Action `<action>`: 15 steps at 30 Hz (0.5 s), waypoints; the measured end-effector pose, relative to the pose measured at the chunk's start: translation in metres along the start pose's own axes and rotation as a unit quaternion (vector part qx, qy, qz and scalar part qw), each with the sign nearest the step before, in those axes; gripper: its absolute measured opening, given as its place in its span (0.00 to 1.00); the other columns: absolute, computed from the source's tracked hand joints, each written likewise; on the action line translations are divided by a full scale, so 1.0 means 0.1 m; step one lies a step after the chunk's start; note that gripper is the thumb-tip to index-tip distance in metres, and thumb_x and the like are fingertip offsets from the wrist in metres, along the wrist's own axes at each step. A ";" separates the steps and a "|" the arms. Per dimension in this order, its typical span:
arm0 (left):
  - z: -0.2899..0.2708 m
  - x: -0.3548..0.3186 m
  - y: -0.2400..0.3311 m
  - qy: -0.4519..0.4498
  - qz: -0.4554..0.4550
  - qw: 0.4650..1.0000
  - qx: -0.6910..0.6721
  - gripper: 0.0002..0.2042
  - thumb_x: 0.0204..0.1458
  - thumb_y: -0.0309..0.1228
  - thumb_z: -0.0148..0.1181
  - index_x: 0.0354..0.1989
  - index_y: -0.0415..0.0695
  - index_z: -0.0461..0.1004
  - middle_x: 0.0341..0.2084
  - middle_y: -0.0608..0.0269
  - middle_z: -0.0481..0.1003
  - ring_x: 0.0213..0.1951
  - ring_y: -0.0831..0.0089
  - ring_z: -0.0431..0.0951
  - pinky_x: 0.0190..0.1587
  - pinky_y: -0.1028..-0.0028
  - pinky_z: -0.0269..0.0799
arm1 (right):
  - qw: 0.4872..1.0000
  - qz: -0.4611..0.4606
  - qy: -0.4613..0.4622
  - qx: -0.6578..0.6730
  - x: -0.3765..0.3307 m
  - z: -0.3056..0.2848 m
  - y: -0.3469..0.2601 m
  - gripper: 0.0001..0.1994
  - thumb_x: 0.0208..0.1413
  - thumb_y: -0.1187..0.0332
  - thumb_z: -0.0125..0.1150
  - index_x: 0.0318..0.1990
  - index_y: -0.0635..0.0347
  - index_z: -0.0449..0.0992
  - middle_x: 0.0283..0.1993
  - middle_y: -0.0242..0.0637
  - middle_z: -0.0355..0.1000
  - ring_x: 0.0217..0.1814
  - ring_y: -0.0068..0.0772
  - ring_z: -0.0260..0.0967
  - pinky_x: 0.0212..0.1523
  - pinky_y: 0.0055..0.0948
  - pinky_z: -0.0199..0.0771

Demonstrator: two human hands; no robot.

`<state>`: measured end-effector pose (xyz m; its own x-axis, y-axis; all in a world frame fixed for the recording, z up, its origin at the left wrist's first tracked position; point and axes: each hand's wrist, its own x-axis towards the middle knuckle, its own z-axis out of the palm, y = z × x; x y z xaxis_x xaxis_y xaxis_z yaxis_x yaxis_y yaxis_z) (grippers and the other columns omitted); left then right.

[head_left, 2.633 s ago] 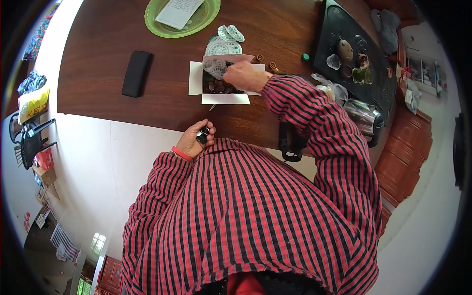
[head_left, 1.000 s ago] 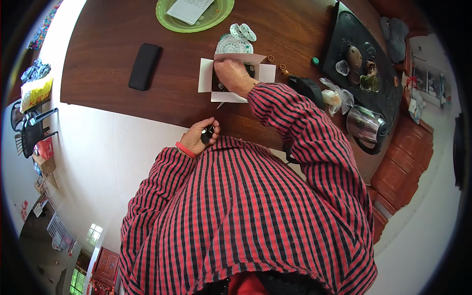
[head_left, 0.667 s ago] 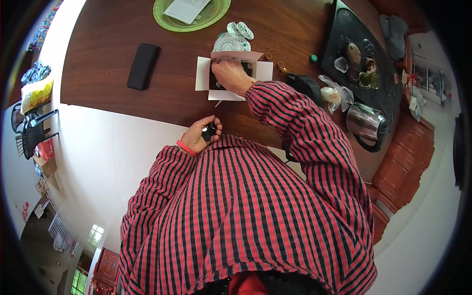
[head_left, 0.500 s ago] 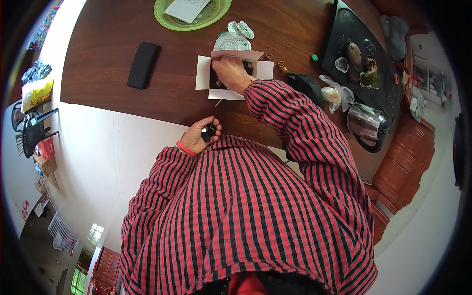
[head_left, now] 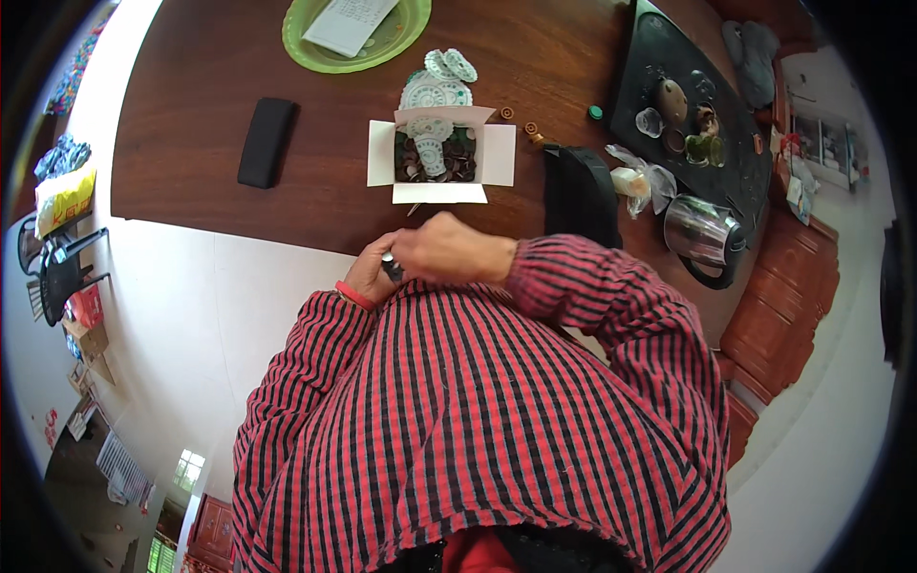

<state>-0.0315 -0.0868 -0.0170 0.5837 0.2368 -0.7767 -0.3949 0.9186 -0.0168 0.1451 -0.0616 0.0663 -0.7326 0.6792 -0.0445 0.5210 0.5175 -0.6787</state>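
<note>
My left hand (head_left: pixel 368 270), with a red band at its wrist, is closed round small shiny black discs (head_left: pixel 391 267) in front of my body. Against it rests my right hand (head_left: pixel 454 248), fingers curled together at the left hand's fingertips; what they pinch, if anything, is hidden. Just beyond my hands stands an open white cardboard box (head_left: pixel 499 155), its flaps folded outward. Many dark brown and black round pieces (head_left: pixel 461 164) fill it, along with white-and-green patterned gear-shaped pieces (head_left: pixel 432 153). More such patterned discs (head_left: pixel 437 93) lie behind the box.
On the wooden table (head_left: pixel 201 124) are a black case (head_left: pixel 267 142), a green tray (head_left: pixel 409 43) holding paper, and small brown pieces (head_left: pixel 531 128). To the right are a black bag (head_left: pixel 580 196), a plastic bag (head_left: pixel 659 184), a clear jug (head_left: pixel 702 234) and a black tea tray (head_left: pixel 652 57).
My right hand has come out of the box and back to my left hand, uncovering the box's contents. My left hand stays nearly in place.
</note>
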 end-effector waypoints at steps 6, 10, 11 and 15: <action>-0.01 -0.05 0.00 -0.032 -0.045 0.998 0.024 0.12 0.58 0.38 0.49 0.31 0.42 0.69 0.25 0.61 0.71 0.23 0.77 0.70 0.21 0.80 0.65 | 0.998 -0.035 0.050 -0.010 0.00 -0.10 0.07 0.06 0.47 0.66 0.56 0.28 0.57 0.74 0.29 0.38 0.72 0.29 0.40 0.73 0.27 0.38 0.73; 0.11 -0.06 0.03 -0.074 -0.082 0.992 0.057 0.13 0.59 0.39 0.48 0.29 0.42 0.68 0.20 0.63 0.70 0.15 0.81 0.65 0.12 0.84 0.58 | 0.984 0.110 0.118 -0.076 -0.14 -0.44 0.54 0.05 0.48 0.69 0.54 0.27 0.60 0.70 0.25 0.42 0.69 0.27 0.46 0.70 0.25 0.40 0.70; 0.14 -0.06 0.03 -0.058 -0.088 0.990 0.096 0.13 0.59 0.39 0.48 0.28 0.43 0.68 0.18 0.64 0.68 0.13 0.82 0.61 0.10 0.84 0.53 | 0.978 0.123 0.152 -0.078 -0.14 -0.47 0.67 0.05 0.48 0.69 0.54 0.26 0.60 0.71 0.25 0.43 0.70 0.26 0.47 0.70 0.26 0.41 0.71; 0.21 -0.10 0.03 -0.019 -0.091 0.978 0.185 0.15 0.59 0.40 0.47 0.24 0.45 0.66 0.12 0.67 0.63 0.09 0.84 0.53 0.07 0.84 0.45 | 0.952 0.226 -0.001 -0.206 0.04 -0.62 1.01 0.05 0.46 0.70 0.53 0.27 0.60 0.74 0.26 0.48 0.72 0.28 0.48 0.73 0.26 0.41 0.72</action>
<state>-0.0234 -0.0798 0.0044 0.6491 0.0646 -0.7579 -0.0025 0.9966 0.0828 0.2225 0.0256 0.0432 -0.3941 0.8801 -0.2649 0.9103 0.3341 -0.2443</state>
